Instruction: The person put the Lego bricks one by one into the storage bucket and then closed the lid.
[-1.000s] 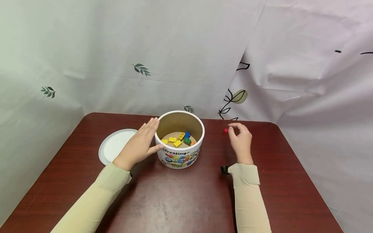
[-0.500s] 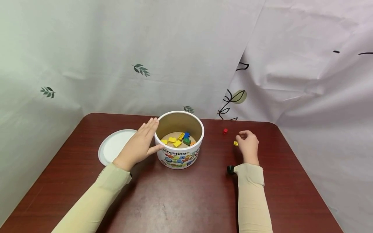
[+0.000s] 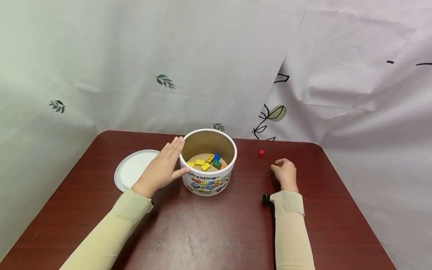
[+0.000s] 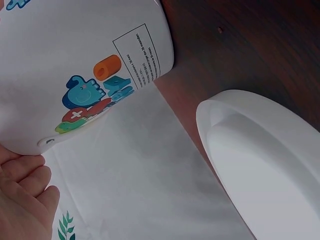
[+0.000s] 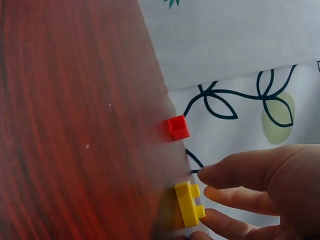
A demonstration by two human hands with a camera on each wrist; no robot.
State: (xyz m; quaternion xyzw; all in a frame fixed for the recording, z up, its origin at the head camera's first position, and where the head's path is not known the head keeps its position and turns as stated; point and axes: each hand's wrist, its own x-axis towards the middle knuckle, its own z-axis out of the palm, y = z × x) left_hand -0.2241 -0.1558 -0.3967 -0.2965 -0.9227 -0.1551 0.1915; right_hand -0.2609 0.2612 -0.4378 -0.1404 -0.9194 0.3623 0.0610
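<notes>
My left hand (image 3: pixel 161 170) rests with straight fingers against the left side of a white printed bucket (image 3: pixel 207 183); in the left wrist view its curled fingers (image 4: pixel 32 172) show beside the bucket wall. Several yellow bricks (image 3: pixel 206 166), a blue brick (image 3: pixel 216 157) and a green brick (image 3: pixel 216 164) lie inside, with a bit of orange. My right hand (image 3: pixel 286 174) is low over the table at a yellow toy brick (image 5: pixel 186 205). Its thumb and fingers are spread around the brick's studded side, fingertips right at it. A red brick (image 5: pixel 178 128) lies farther back.
A white round lid (image 3: pixel 131 168) lies on the dark red table (image 3: pixel 216 232), left of the bucket and partly behind the left hand. A pale leaf-patterned curtain (image 3: pixel 209 75) hangs behind the table. A small black object (image 3: pixel 266 199) shows at the right cuff.
My right hand has moved right and slightly nearer from beside the red brick to the yellow brick, and now covers most of it in the head view. The left hand stays in place.
</notes>
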